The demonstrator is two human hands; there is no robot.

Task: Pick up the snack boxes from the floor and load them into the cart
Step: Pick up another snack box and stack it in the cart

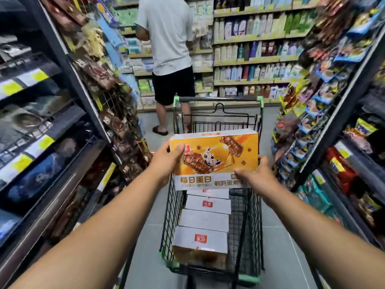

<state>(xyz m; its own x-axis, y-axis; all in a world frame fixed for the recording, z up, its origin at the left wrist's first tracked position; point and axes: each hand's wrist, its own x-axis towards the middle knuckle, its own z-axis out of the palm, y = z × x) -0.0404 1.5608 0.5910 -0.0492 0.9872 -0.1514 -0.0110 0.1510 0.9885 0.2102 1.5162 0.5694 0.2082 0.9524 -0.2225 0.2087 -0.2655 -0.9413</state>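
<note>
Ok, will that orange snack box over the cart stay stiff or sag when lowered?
Probably stiff: the orange snack box shows straight edges though the left hand and right hand grip only its ends. Likely light for its size, since outstretched arms carry it. Its glossy face may be slippery.

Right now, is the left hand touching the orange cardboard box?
Touching. In the head view the left hand grips the orange cardboard box at its left edge, thumb on its face.
</note>
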